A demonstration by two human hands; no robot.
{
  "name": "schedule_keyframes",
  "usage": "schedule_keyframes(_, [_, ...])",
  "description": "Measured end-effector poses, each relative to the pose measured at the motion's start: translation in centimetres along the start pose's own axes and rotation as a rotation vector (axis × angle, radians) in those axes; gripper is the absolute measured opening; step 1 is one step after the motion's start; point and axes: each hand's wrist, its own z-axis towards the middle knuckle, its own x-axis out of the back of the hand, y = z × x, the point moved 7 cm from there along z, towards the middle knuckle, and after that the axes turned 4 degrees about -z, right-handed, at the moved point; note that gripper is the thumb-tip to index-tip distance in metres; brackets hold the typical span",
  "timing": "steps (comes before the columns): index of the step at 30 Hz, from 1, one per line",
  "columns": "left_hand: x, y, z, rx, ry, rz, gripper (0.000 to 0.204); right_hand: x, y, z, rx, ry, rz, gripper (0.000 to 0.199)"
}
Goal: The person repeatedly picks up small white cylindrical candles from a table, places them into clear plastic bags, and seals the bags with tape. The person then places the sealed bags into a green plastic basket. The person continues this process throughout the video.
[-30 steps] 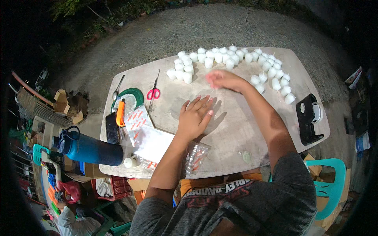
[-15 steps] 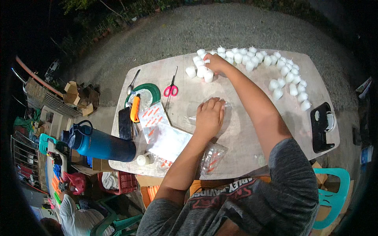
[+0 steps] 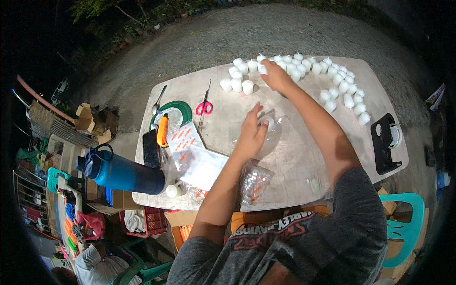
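While our left hand (image 3: 251, 133) lies flat with its fingers spread on a clear plastic bag (image 3: 266, 135) near the middle of the wooden table (image 3: 294, 161), our right hand (image 3: 275, 76) reaches to the far edge and closes its fingers on one small white candle (image 3: 262, 68) in the row there. We keep the two hands well apart.

White candles (image 3: 332, 78) run in a curved band along the far edge and down toward the right; they crowd too closely for us to count surely, though we see well over thirty. We count three standing apart on the left end of the band, just beside each other (image 3: 236, 85).

Bare tabletop lies between the bag and the candle band, and more on the near right, up to a black device (image 3: 385, 142) by the right edge.

On the left we see one pair of red-handled scissors (image 3: 204, 107), one green tape ring (image 3: 173, 114), one orange-handled cutter (image 3: 162, 130) and one blue bottle (image 3: 126, 173) lying over the near-left edge. One packet (image 3: 254, 183) sits at the near edge.
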Motion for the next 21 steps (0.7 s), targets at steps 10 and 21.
schedule_keyframes(10, [0.9,-0.7,0.1,0.086,-0.263,0.204,0.044,6.6,0.5,-16.6,-0.226,-0.391,0.328,0.04])
schedule_keyframes(21, [-0.4,0.9,-0.7,-0.065,-0.325,0.497,0.091,4.9,-2.3,-17.0,0.065,-0.431,0.39,0.032])
